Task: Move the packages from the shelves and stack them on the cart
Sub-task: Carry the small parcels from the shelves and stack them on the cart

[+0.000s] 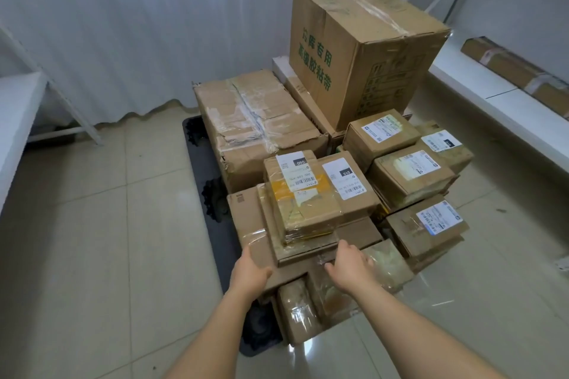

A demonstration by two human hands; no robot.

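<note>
left hand (251, 269) | right hand (349, 264) | resting on flat taped cardboard box (246, 218)

A low black flat cart (197, 144) stands on the pale tiled floor (92, 224), loaded with brown taped cardboard packages (255, 123). On the white shelf (480, 86) at the right lies a long brown cardboard parcel (511, 66).

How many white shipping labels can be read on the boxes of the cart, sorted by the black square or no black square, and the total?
Labels with a black number square: 3
Labels without a black square: 3
Total: 6
</note>
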